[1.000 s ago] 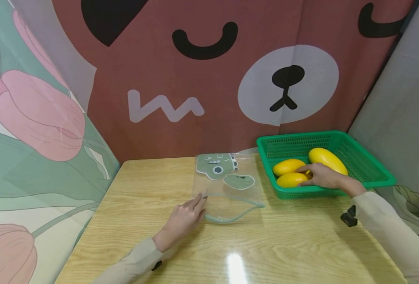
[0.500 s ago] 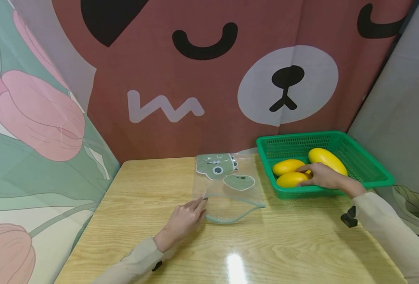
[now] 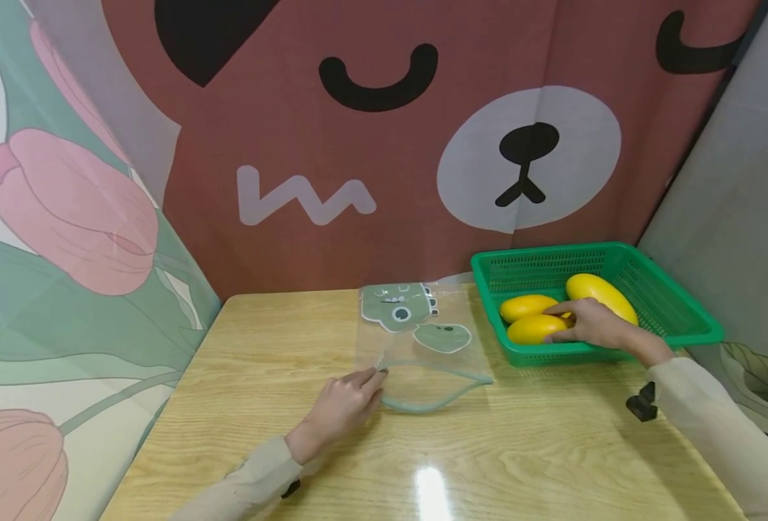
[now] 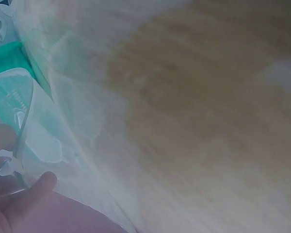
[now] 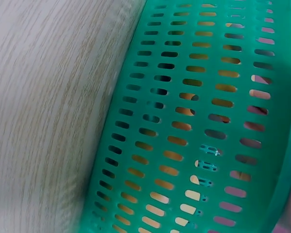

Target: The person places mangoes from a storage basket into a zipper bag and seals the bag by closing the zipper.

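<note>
My left hand (image 3: 343, 407) pinches the left side of a clear zip bag (image 3: 373, 347) at its mouth. The bag lies flat on the table, its pale green-edged mouth gaping toward me, with green cartoon shapes printed on its far half. In the left wrist view, the thumb (image 4: 43, 183) and fingers hold the bag's edge (image 4: 26, 126). My right hand (image 3: 591, 324) reaches over the near rim of a green plastic basket (image 3: 677, 339). Its fingers and thumb grip the right end of the nearest yellow, mango-like fruit (image 3: 532, 329). In the right wrist view the basket wall hides the fingers.
Another yellow fruit (image 3: 527, 307) sits just behind the gripped one, and a larger, longer one (image 3: 601, 295) rests to its right in the basket. The wooden table (image 3: 279, 340) ends against a bear-print cloth (image 3: 331, 253) at the back.
My left hand and the bag's mouth have shifted slightly to the right. My right hand stays on the same fruit in the basket.
</note>
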Demonstrator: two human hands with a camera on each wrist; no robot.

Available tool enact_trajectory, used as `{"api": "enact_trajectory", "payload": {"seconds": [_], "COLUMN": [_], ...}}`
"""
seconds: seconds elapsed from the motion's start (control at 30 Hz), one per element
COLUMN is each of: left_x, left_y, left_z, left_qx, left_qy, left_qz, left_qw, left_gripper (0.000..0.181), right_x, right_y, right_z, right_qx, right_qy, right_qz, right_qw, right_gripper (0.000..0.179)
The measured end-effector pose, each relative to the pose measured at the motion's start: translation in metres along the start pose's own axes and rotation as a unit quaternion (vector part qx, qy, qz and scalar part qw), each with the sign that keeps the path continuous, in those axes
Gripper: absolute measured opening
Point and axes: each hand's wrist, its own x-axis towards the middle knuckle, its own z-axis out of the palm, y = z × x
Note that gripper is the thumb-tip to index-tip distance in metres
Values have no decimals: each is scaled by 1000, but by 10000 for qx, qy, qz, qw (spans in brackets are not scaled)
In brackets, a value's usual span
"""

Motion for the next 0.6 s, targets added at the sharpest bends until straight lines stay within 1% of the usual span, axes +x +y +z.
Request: {"api": "enact_trajectory", "payload": {"seconds": [0.13, 0.27, 0.47, 0.6], "left_x": [1, 2, 3, 3], "left_y": [1, 2, 2, 2], "left_z": [0, -1, 0, 0], "left_qx": [-22, -13, -112, -167], "left_qy": [-56, -33, -25, -85], "left_qz": [-52, -34, -40, -89], "left_qw": [10000, 10000, 9999, 9998], "left_gripper": [32, 30, 28, 27], "right_x": [-1, -2, -3, -3], "right_y": [-2, -3, -3, -3], "right_z": [0, 0, 1, 1], "right_qx": [84, 97, 15, 55], "right_qy": [72, 128, 404, 545], "right_qz": [15, 18, 0, 35], "right_qw": [9999, 9999, 9992, 9985], "right_gripper": [63, 62, 62, 64]}}
